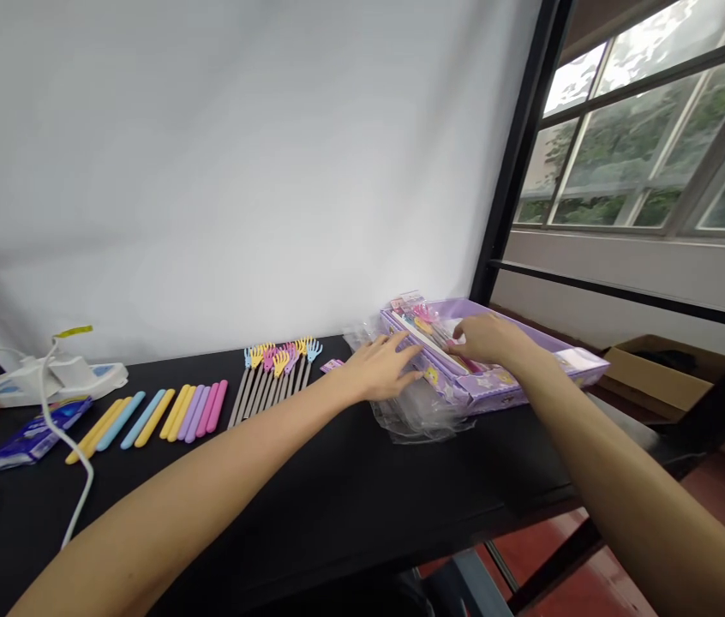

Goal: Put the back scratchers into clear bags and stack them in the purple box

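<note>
An open, purple, flower-patterned cardboard box (493, 382) lay on the black counter (311, 497); the left hand (383, 368), fingers spread, was at its edge; the right hand (489, 337) reached inside, its grip unclear to me.

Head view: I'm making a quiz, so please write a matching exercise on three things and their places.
1. Bare right hand
2. White plastic power strip
3. Grey rods with coloured claw heads

A. Between the smooth pastel sticks and purple floral box
B. Partly inside that box
C. Picture's left side, near the pale wall

Pairs: 1-B; 2-C; 3-A
</note>
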